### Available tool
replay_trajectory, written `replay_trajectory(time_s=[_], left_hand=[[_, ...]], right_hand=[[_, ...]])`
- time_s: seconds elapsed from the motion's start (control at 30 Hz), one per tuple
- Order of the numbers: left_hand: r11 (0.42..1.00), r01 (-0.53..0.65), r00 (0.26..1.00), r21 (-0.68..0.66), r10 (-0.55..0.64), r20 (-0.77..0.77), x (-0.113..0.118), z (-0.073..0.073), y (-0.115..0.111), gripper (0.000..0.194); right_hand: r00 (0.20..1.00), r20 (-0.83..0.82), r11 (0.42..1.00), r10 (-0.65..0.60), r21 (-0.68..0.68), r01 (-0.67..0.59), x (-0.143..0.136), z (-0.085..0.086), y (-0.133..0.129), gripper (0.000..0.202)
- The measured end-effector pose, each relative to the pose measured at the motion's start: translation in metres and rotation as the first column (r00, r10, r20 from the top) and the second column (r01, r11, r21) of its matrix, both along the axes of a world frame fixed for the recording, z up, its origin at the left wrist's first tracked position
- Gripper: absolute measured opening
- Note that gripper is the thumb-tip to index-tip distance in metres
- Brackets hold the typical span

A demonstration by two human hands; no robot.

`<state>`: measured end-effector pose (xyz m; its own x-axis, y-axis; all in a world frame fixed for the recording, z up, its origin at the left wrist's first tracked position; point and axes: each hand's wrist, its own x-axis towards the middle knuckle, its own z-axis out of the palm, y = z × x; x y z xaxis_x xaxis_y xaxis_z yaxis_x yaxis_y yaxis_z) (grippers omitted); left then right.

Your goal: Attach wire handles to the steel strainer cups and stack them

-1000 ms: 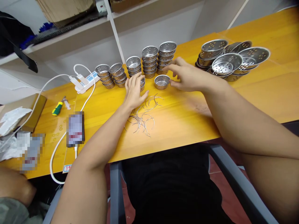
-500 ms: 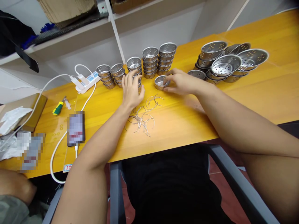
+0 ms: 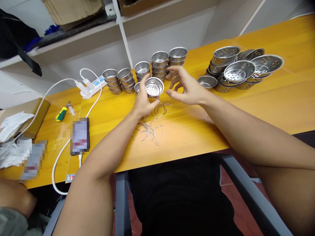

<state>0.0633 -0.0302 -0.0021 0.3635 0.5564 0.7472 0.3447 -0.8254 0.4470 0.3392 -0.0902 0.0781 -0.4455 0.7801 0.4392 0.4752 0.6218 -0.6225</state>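
My left hand point(image 3: 144, 101) grips a small perforated metal strainer basket point(image 3: 155, 88) by its side, thumb in front and fingers behind, the opening tilted toward me. Just to the right, my right hand point(image 3: 185, 88) is bent with fingers apart and nothing between them. Below the basket, a loose pile of thin curved wires point(image 3: 149, 129) lies on the yellow table. Behind both hands stand several stacks of like baskets point(image 3: 159, 60). Another basket point(image 3: 137, 87) is partly hidden behind my left hand.
A group of stacked, partly leaning baskets point(image 3: 238, 72) is at the right. To the left are a power strip point(image 3: 92, 88) with white cables, a green-yellow-handled tool point(image 3: 62, 114), a phone point(image 3: 80, 136) and a cardboard box point(image 3: 40, 114). Someone's knee point(image 3: 17, 196) shows lower left.
The basket that stood by my right hand has left the table and is now in my left hand. My right hand has let it go and is apart from it.
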Motion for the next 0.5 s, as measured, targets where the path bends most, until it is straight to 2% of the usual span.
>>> replay_trajectory(time_s=[0.07,0.13,0.2,0.4,0.5], left_hand=[[1.000,-0.021,0.996,0.003,0.021,0.085,-0.001,0.000,0.005,0.123],[0.999,-0.038,0.987,0.007,0.036,0.156,-0.004,0.001,0.010,0.124],[0.999,-0.050,0.979,0.000,0.049,0.199,-0.008,0.003,0.012,0.123],[0.999,-0.014,0.989,0.029,0.009,0.145,-0.008,0.005,0.006,0.118],[1.000,0.002,0.990,0.023,-0.006,0.142,-0.004,0.003,0.003,0.114]], right_hand=[[0.985,0.175,0.995,0.012,-0.096,0.005,0.007,-0.003,0.003,0.101],[0.932,0.346,0.983,0.104,-0.181,-0.042,0.010,-0.006,0.005,0.107],[0.887,0.427,0.971,0.177,-0.221,-0.087,0.006,-0.010,0.004,0.101],[0.875,0.432,0.972,0.217,-0.177,-0.153,-0.021,-0.012,-0.009,0.033],[0.874,0.422,0.969,0.242,-0.143,-0.199,-0.029,-0.012,-0.014,0.010]])
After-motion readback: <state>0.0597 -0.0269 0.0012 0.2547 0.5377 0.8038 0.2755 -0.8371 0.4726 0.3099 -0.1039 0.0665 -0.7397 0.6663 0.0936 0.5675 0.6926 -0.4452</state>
